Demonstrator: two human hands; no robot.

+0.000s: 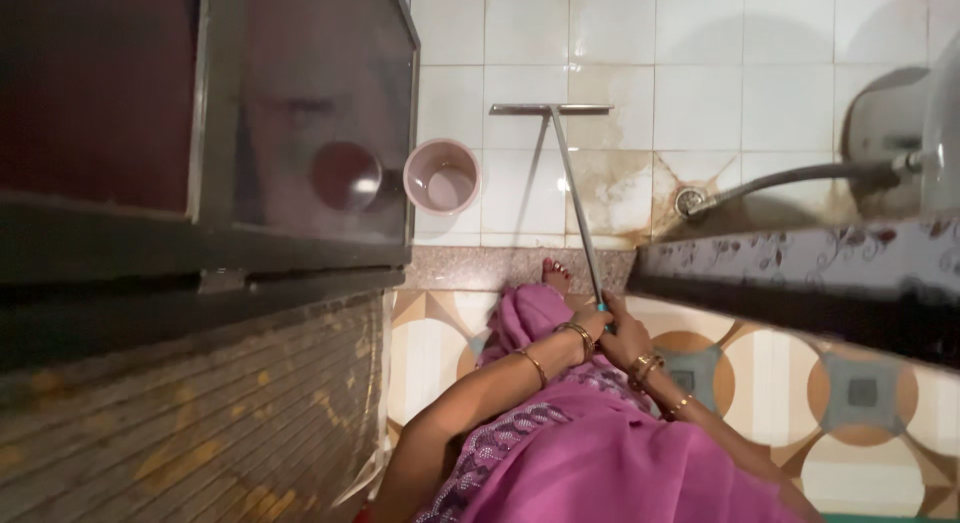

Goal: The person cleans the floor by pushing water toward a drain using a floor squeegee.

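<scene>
While the 2 hands are meeting at the top of the floor wiper's (572, 173) handle, the left hand (590, 323) and right hand (626, 335) are gripping it, fingers apparently closed. Its blade is resting on the white tiled floor (700, 103), near a pink bucket (441, 176).

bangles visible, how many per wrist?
About 5, though stacked ones blur together and cloth may hide more. Left wrist: one up the forearm, a thicker band or pair near the hand. Right wrist: a cluster of about two, one further up.
</scene>
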